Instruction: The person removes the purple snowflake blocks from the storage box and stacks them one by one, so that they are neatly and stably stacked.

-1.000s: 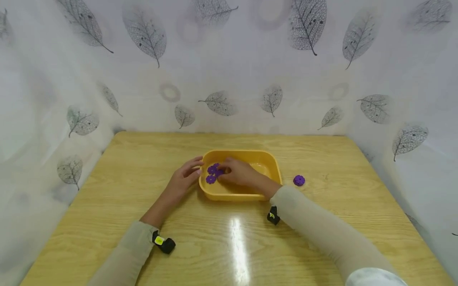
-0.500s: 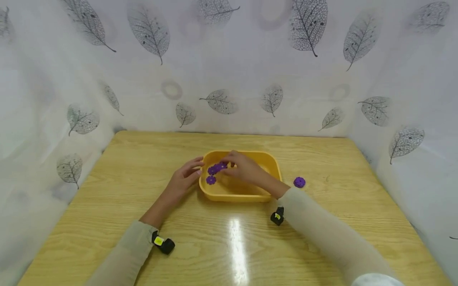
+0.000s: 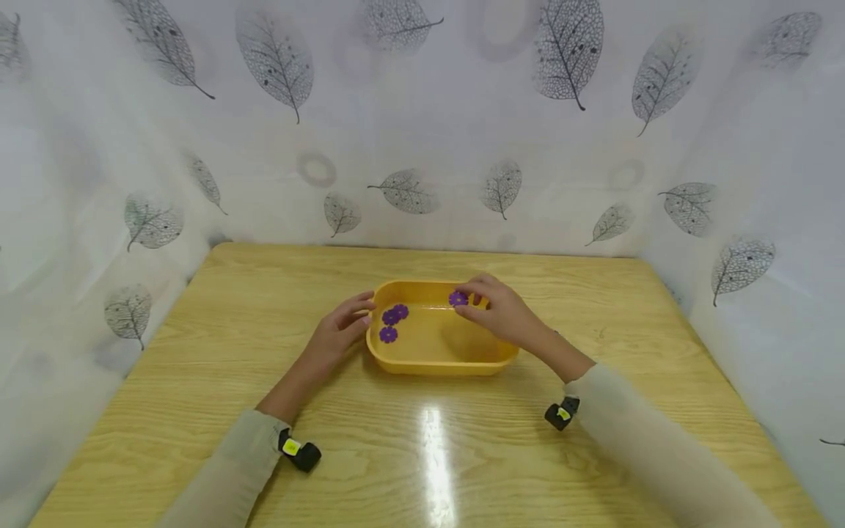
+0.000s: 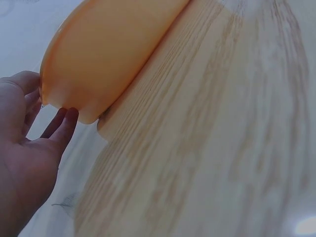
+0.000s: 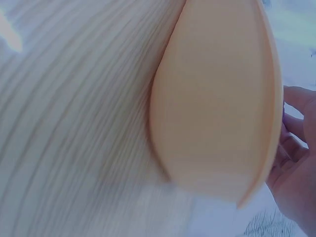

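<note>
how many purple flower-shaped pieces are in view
4 visible: three purple flower-shaped pieces inside the yellow rounded tray at its left end, two overlapping, and one pinched in the right hand. More may be hidden behind the right arm.

Smooth plastic tray (image 3: 429,341); glossy wood-grain table (image 3: 356,455); cloth sleeves (image 3: 221,469)

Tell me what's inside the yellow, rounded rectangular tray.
Inside the tray, at its left end, lie three purple flower-shaped discs, two overlapping. The right hand pinches another disc, hiding the far right corner.
</note>
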Demonstrator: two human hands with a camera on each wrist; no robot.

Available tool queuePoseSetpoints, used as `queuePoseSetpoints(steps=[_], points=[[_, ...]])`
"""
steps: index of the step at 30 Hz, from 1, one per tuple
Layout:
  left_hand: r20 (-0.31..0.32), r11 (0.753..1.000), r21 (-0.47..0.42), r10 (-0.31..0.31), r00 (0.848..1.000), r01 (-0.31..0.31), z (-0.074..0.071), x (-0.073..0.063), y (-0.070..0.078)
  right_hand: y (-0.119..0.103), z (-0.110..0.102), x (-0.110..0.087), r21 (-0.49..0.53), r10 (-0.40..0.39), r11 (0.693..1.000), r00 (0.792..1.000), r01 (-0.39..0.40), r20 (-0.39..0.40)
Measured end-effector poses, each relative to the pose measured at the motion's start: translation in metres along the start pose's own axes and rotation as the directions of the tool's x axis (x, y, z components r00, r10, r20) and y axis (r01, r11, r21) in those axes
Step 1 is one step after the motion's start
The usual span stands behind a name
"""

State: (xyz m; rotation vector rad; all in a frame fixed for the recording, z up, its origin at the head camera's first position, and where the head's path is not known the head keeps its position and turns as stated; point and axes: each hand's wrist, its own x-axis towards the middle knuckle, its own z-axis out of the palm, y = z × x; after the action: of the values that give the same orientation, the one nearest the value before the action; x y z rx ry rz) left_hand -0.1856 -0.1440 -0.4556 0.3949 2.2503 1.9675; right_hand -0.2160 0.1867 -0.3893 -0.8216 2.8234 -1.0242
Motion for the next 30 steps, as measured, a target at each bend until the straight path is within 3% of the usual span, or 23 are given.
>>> queuePoseSetpoints(steps=[23,30], points=[[-0.02,1.0,0.011,-0.009,1.0,0.009,0.005,-0.001,0.001,0.054,-0.053,-0.073,-0.085,0.137,0.985,0.984,-0.147,-0.118],[-0.024,1.0,0.008,-0.017,1.0,0.017,0.006,-0.005,0.003,0.07,-0.058,-0.094,-0.051,0.187,0.979,0.974,-0.195,-0.131]])
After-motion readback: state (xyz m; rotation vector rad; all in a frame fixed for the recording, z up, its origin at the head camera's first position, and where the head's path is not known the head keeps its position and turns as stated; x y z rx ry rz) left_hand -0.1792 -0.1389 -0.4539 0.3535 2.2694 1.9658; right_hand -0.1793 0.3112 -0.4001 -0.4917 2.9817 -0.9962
